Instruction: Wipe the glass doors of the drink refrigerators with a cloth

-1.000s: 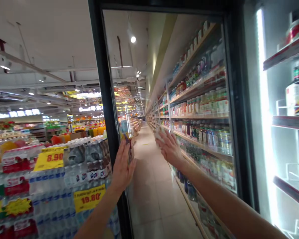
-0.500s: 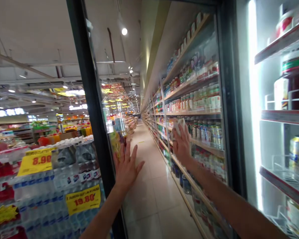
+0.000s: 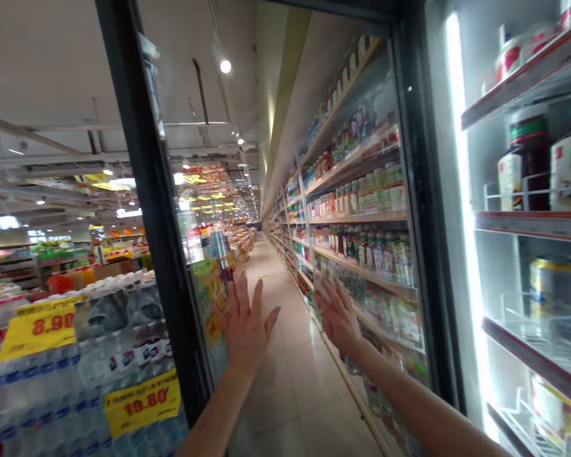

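A glass door with a black frame stands swung out in front of me. My left hand rests against the glass near the frame's left side, its fingers spread and nothing in it. Under my right hand is a crumpled white cloth or tissue, pressed to the pane. The palm and fingers hide most of it. Shelves of bottles show in the pane, along with a long aisle.
To the right is a lit cooler with wire-fronted shelves, holding dark bottles and cans. Stacked packs of bottled water with yellow price signs stand on the left, beyond the door frame.
My right hand has moved down and slightly left across the glass with the white cloth. My left hand stays at about the same place on the pane. The view has turned slightly right.
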Motion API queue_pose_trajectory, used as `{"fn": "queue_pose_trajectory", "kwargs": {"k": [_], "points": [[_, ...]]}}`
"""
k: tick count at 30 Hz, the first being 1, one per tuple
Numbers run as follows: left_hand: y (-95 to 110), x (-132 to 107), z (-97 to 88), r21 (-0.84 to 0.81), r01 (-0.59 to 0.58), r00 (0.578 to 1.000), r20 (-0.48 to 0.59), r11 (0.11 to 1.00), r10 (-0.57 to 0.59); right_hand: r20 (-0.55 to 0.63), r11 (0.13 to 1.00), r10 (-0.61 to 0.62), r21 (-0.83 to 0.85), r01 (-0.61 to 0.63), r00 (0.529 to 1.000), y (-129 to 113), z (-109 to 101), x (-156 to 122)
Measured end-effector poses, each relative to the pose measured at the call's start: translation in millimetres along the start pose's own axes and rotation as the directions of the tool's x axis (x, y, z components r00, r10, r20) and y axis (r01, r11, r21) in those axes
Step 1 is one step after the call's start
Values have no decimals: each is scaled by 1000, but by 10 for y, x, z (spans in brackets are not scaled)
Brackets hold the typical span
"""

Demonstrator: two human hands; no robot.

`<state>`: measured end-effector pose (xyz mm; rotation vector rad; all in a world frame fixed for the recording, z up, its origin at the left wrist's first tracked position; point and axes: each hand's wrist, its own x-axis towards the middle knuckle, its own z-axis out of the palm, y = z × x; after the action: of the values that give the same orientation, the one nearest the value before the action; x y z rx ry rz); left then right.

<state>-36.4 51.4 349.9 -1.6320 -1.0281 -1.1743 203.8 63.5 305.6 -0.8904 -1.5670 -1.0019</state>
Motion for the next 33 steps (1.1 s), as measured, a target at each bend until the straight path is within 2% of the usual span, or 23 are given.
{"fn": "queue_pose_trajectory", "kwargs": {"k": [2,3,4,6,7,8,9,11,13,14,15,17,19,21,22,24,26,27,28,29,31,32,33], "points": [[48,-2,37,-3,6,999,-33,1000,-6,64,996,-83,12,83,994,110,-37,-87],[57,-7,48,-9,6,999,-42,1000,-6,31,1000,-29,-10,29,999,220,-69,-113],[58,-12,53,-15,6,999,-43,1000,-7,-45,996,82,-42,-84,996,339,-103,-123],[49,-22,50,-26,12,999,-37,1000,-13,-234,932,329,-73,-354,915,507,-151,-97],[43,-24,44,-30,15,999,-31,999,-16,-285,900,397,-67,-432,872,521,-158,-74],[39,-23,37,-32,14,1000,-27,999,-15,-285,895,411,-57,-443,866,484,-154,-54],[35,-19,31,-32,13,1000,-27,999,-14,-235,921,366,-45,-387,900,410,-141,-43],[28,-2,23,-35,7,999,-40,999,-8,-62,990,142,-6,-143,988,243,-104,-59],[23,27,26,-57,-37,998,-51,998,34,63,996,-79,35,77,995,207,-88,-114],[21,43,31,-73,-65,997,-52,995,62,78,993,-119,35,116,990,269,-97,-145],[21,60,36,-87,-91,995,-50,992,87,63,995,-97,13,96,993,377,-117,-172],[29,89,45,-97,-117,993,-37,988,114,-68,993,97,-56,-101,993,648,-169,-197],[46,105,45,-89,-103,995,-27,991,101,-238,934,315,-92,-344,919,839,-205,-194],[66,106,35,-88,-86,996,-3,992,87,-284,902,383,-89,-422,879,853,-219,-198],[74,102,29,-91,-77,997,10,993,78,-233,925,343,-85,-370,910,813,-227,-208],[85,94,23,-102,-58,997,37,993,62,-28,992,117,-46,-118,993,748,-264,-227],[86,89,32,-113,-39,997,63,993,47,129,995,-101,13,100,987,830,-329,-194],[84,89,43,-120,-33,996,73,992,42,143,993,-114,9,114,983,936,-361,-141],[81,90,58,-128,-28,996,82,991,39,115,998,-61,-25,64,992,1066,-382,-61],[77,92,75,-138,-24,995,89,990,36,31,994,80,-81,-77,996,1194,-386,42],[67,98,114,-156,-15,995,98,988,31,-183,924,336,-128,-361,924,1330,-338,283],[62,101,132,-162,-12,995,99,987,28,-241,901,383,-119,-418,892,1300,-291,395],[57,104,149,-164,-10,995,98,986,26,-246,913,361,-104,-395,900,1202,-238,484]]}}
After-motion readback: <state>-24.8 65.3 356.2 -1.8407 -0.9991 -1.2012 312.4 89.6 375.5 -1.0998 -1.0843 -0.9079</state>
